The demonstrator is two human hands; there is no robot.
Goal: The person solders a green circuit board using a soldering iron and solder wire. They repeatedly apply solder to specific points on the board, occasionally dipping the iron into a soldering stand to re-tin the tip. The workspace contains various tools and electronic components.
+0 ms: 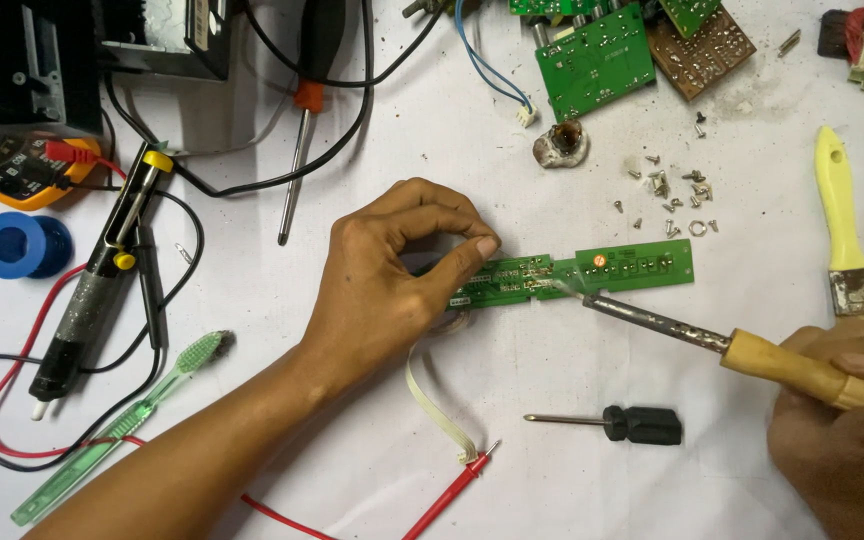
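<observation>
- A long, narrow green board [592,272] lies flat at the centre of the white tabletop [512,480], running from 9 to 3 o'clock.
- The board bears rows of small solder points, and an orange spot sits on its right half.
- The left hand [392,275] comes in from 7 o'clock; its fingers [482,245] are curled, thumb and forefinger pinched together over the board's left end, pressing it down.
- The right hand [842,440], at 4 o'clock, has its fingers closed around the yellow handle of a soldering iron [712,340].
- The iron's dark tip touches the board near its middle.
- At 6 o'clock from the board lie a small black screwdriver [617,424] and a red probe [457,485], with a cream ribbon cable [437,405] running from under the left hand.
- At 9 o'clock lie a solder sucker [102,270], a green toothbrush [117,430] and a blue spool [22,245].
- At 12 o'clock sit more green boards [592,60], a brown board [702,50] and loose screws [672,190].
- At 3 o'clock lies a yellow-handled brush [842,220].
- The tabletop is stained and crossed by red and black wires.
</observation>
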